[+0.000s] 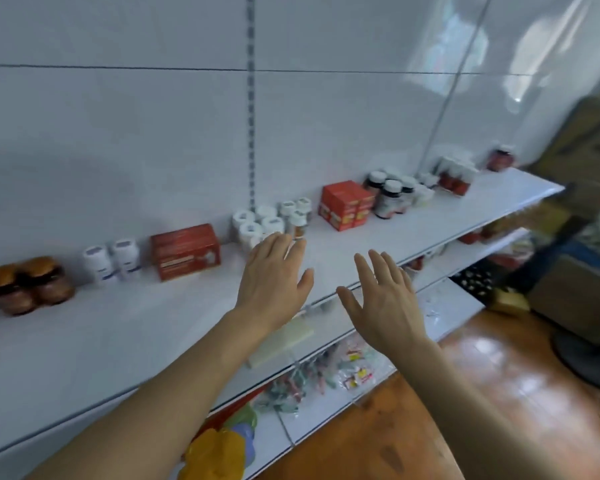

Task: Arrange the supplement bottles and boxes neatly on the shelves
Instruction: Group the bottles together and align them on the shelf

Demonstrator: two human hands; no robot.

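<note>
Both hands are spread flat with straight fingers and hold nothing: the left hand (274,271) reaches over the white shelf (84,341) at mid-frame, its fingertips just at a cluster of white-capped bottles (257,225); the right hand (383,299) hovers past the shelf's front edge, lower right of centre.

The likeliest slip, as I judge it, is a sweep of the left fingers toppling the small amber bottle (298,226) beside them, which could knock its neighbours over (they stand close together).

The stock runs in a row along the back wall: two brown jars (28,284) at far left, two white bottles (113,259), a red box (186,251), stacked red boxes (347,209) right of centre, then dark bottles (388,195). Every bottle is capped and every box closed, so their contents cannot be seen.
</note>
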